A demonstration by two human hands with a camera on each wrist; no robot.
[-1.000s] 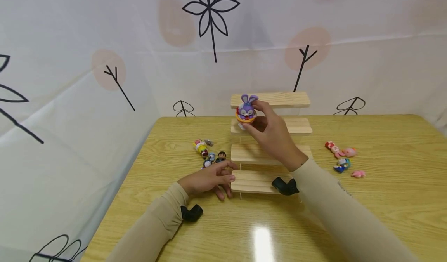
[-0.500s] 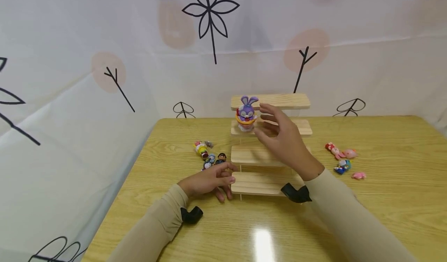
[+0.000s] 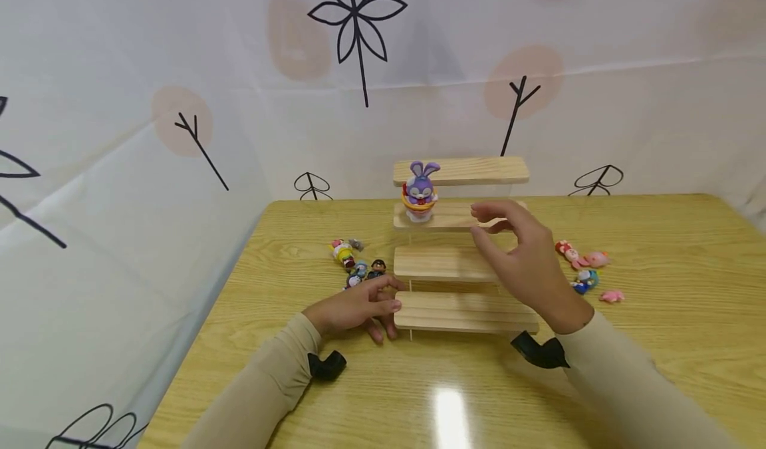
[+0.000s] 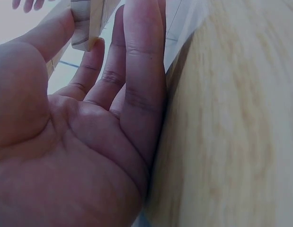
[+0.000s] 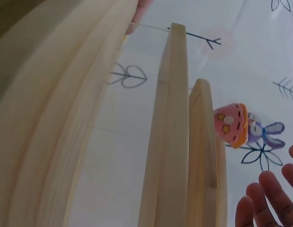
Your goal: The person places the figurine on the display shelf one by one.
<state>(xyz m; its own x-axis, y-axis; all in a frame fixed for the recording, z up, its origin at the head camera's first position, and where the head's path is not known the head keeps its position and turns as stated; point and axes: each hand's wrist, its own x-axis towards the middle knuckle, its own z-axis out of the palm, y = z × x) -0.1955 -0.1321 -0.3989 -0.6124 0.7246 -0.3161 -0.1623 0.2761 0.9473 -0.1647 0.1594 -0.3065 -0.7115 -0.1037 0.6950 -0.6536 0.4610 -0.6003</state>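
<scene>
A purple bunny figurine [image 3: 419,193] in a pink cup-like base stands upright at the left end of the second board from the top of a stepped wooden display shelf [image 3: 467,312]. My right hand [image 3: 529,263] is in the air to the right of the figurine, apart from it, thumb and fingers spread with nothing between them. The right wrist view shows the bunny figurine [image 5: 238,125] beyond those fingers. At the lowest board's left end, my left hand [image 3: 353,307] pinches the wood between thumb and index finger. Its other fingers lie against the tabletop in the left wrist view.
Several small figurines [image 3: 344,254] lie on the wooden table [image 3: 371,396] left of the shelf, some close behind my left hand. More figurines, including a small pink one [image 3: 612,296], lie to the right. A patterned white cloth [image 3: 443,123] hangs behind.
My right hand has let go of the bunny figurine on the second board and moved right and toward me. The left hand stays on the lowest board's end.
</scene>
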